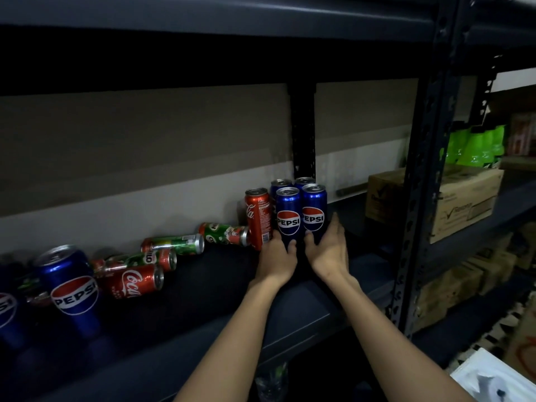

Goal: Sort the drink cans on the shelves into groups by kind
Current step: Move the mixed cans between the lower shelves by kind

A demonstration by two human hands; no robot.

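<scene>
The left hand (277, 258) curls its fingers against the base of the front-left Pepsi can (288, 217), and the right hand (329, 250) cups the front-right Pepsi can (314, 213), fingers wrapped low around it. Two more Pepsi cans (292, 182) stand just behind. An upright Coca-Cola can (258, 217) touches the group's left side. Further left on the dark shelf (304, 309) lie what look like green Milo cans (224, 234), a toppled Coca-Cola can (135, 281) and a standing Pepsi can (71, 288).
</scene>
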